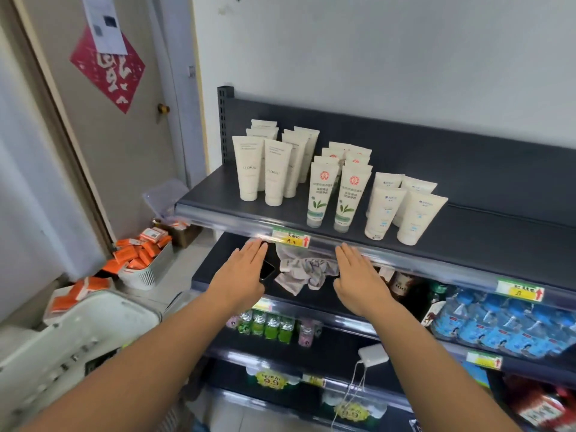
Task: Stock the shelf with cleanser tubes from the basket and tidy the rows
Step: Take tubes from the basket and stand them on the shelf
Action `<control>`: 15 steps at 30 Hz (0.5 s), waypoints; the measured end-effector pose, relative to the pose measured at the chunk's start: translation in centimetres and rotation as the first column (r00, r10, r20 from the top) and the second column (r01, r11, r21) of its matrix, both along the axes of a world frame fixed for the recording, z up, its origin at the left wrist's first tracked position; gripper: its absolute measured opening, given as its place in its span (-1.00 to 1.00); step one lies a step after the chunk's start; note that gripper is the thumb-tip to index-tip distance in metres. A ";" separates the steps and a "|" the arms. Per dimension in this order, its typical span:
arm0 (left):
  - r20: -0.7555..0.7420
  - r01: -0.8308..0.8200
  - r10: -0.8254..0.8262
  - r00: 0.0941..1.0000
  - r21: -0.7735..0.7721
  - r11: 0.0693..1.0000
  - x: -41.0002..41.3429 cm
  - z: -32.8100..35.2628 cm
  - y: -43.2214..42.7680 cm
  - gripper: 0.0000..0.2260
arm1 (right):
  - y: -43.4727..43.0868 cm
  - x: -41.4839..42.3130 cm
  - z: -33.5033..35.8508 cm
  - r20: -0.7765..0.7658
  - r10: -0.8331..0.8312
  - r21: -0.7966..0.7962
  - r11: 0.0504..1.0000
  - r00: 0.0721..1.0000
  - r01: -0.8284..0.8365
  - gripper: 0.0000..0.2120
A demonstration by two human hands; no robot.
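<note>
Three groups of white tubes (321,194) stood cap-down on the shelf (467,232), toward its left end. Both hands hovered just below the shelf's front edge, the left hand (246,269) and the right hand (358,275), each grip flat, fingers straight and together, holding nothing. A white basket (78,353) sat below the shelf to its left, its contents unclear. The tubes looked light, soft-walled and smooth, and likely to topple. They seemed best pinched around the firmer body near the cap.

We see bright, even indoor light with only soft shadows. Glare streaks the price rail (224,224) at the centre. Wide-angle distortion bends the door frame (62,120) along the left edge, and the basket (71,347) at lower left looks blurred.
</note>
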State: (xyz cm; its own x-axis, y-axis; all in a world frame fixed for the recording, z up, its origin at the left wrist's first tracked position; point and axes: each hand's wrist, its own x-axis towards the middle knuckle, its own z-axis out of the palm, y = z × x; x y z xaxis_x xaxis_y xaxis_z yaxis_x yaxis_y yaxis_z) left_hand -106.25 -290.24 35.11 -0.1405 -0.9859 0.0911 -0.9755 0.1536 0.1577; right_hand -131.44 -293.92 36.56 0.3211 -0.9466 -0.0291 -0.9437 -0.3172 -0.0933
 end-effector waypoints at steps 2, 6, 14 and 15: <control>-0.005 -0.046 0.046 0.999 0.014 0.999 2.6 -0.4 1.9 -0.29 | 0.8 3.4 0.0 -0.013 0.071 -0.006 0.997 0.997 -0.071 -0.38; -0.039 -0.154 0.157 0.987 0.056 0.986 8.3 -1.2 5.8 -0.32 | 2.2 10.2 -0.2 -0.015 0.198 -0.020 0.980 0.980 -0.198 -0.38; -0.027 -0.398 0.403 0.915 0.108 0.911 18.1 -2.9 13.0 -0.32 | 4.6 23.1 -1.6 -0.082 0.464 -0.003 0.885 0.882 -0.466 -0.36; -0.030 -0.428 0.434 0.900 0.121 0.896 19.1 -3.2 13.6 -0.32 | 4.7 24.6 -1.9 -0.090 0.495 -0.010 0.867 0.864 -0.498 -0.36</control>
State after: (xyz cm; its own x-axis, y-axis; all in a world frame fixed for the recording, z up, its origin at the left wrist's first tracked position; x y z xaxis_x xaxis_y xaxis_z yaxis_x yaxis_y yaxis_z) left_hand -87.11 -276.67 31.88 0.3023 -0.9529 -0.0249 -0.9315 -0.3008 0.2047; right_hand -106.88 -289.19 34.67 0.7465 -0.6637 -0.0484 -0.6646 -0.7472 -0.0054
